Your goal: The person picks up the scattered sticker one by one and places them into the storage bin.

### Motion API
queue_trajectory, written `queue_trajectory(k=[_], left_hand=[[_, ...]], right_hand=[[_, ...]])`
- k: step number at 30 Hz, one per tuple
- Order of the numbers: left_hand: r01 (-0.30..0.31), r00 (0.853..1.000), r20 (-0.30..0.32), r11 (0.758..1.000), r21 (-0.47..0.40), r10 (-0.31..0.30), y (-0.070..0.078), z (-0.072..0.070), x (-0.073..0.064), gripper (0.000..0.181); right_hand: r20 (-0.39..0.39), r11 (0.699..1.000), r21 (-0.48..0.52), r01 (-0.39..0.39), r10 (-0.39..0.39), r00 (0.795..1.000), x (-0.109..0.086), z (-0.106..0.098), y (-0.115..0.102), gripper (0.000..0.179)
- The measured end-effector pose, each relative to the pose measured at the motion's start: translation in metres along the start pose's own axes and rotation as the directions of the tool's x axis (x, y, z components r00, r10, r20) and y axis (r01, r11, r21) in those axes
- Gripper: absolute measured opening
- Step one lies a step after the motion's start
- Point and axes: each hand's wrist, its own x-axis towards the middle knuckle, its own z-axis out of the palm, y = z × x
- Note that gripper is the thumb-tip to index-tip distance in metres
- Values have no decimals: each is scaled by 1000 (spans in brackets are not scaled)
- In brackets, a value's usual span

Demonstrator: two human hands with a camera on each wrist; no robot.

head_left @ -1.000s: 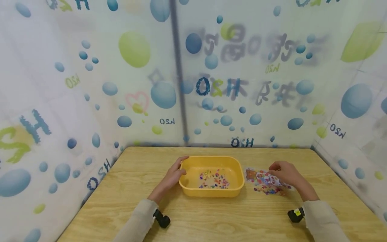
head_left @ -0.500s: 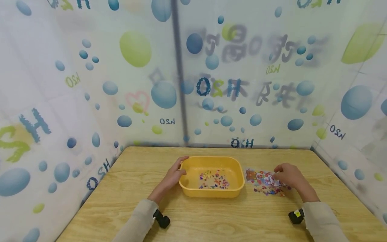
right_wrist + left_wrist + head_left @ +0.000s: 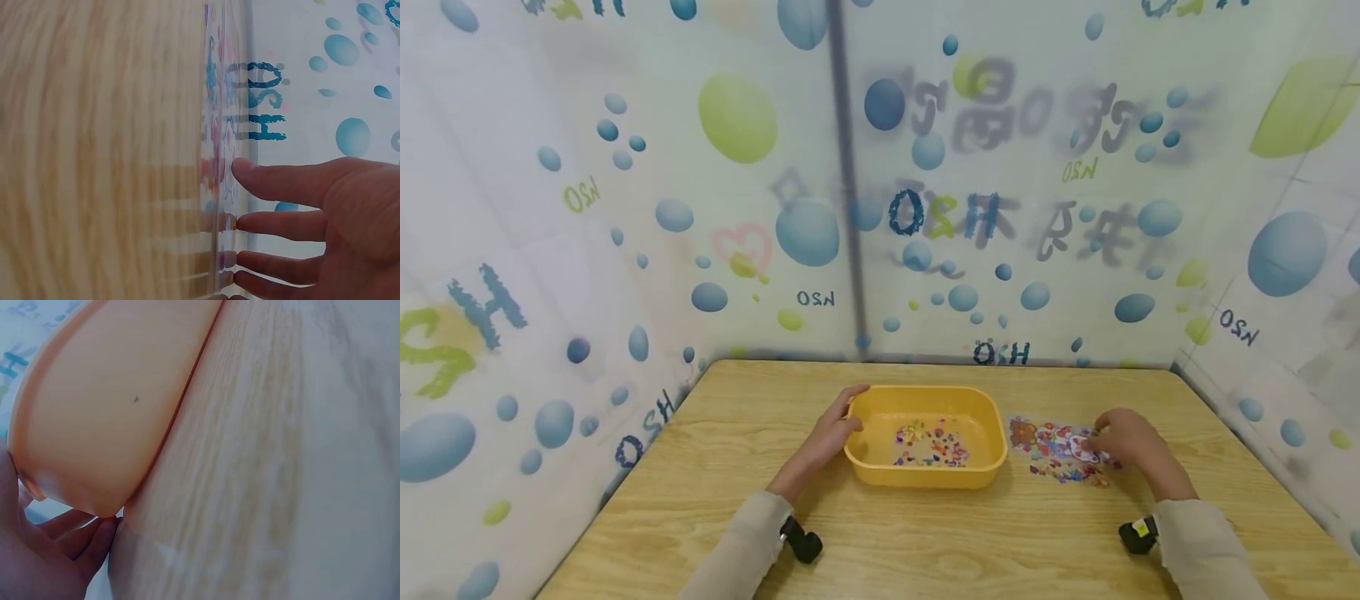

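My left hand (image 3: 831,429) grips the left end of a yellow plastic basin (image 3: 925,478), thumb over the rim and fingers outside. Small colourful shiny pieces (image 3: 953,455) lie scattered on the basin's floor. To its right, a flat clear packet (image 3: 1051,440) printed with cartoon animals lies on the table, many coloured bits showing along its near part. My right hand (image 3: 1138,446) is at the packet's right end. In the right wrist view, the thumb and fairly straight fingers of that hand (image 3: 356,212) have their tips right at the packet's surface (image 3: 212,125), seen almost edge-on.
Both things rest on a wood-grain table (image 3: 940,542). A patterned curtain (image 3: 760,250) with blue and green dots hangs behind the table and along both sides. A small black camera (image 3: 1138,536) is strapped to each wrist.
My right hand has slid to the right and slightly lower over the packet, uncovering more of its printed animals. The left hand and the basin have stayed in place.
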Motion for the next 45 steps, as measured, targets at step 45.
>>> queue_trajectory(k=[45], left_hand=[[-17,1000,4,1000,-3,17,-5,0,2,66]], right_hand=[[27,999,-22,-44,45,999,-6,-4,-1,23]])
